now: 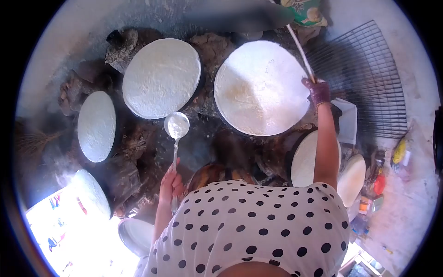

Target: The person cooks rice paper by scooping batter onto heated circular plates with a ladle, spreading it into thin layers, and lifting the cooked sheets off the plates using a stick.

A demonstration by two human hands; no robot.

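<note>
Starting at the left of the frame, we have a slanted white round [97, 127], and below it the lower-left round [92, 191], half washed out by glare. Moving across, a big textured round [161, 78] with a dark rim sits upper left of centre. Just below it, the left grip [171, 182] is curled snugly about the handle of a ladle [176, 127], bowl up, carrying something white! Level is the word here, I'd say: a tilted bowl could spill, and a loose wrist would waste it. At the top edge looms a dark blurred disc [240, 16], and lower down lies the broad central round [262, 87], part bright, part in shadow. And over on the right, the right grip [318, 91], in a purple covering, is wrapped around a pale stick [300, 51] running up toward the disc; whether the two are joined, I can't tell. Firm and steady looks best there, with the forearm well off the partly hidden round [304, 159] and the wire grate [369, 83].
</note>
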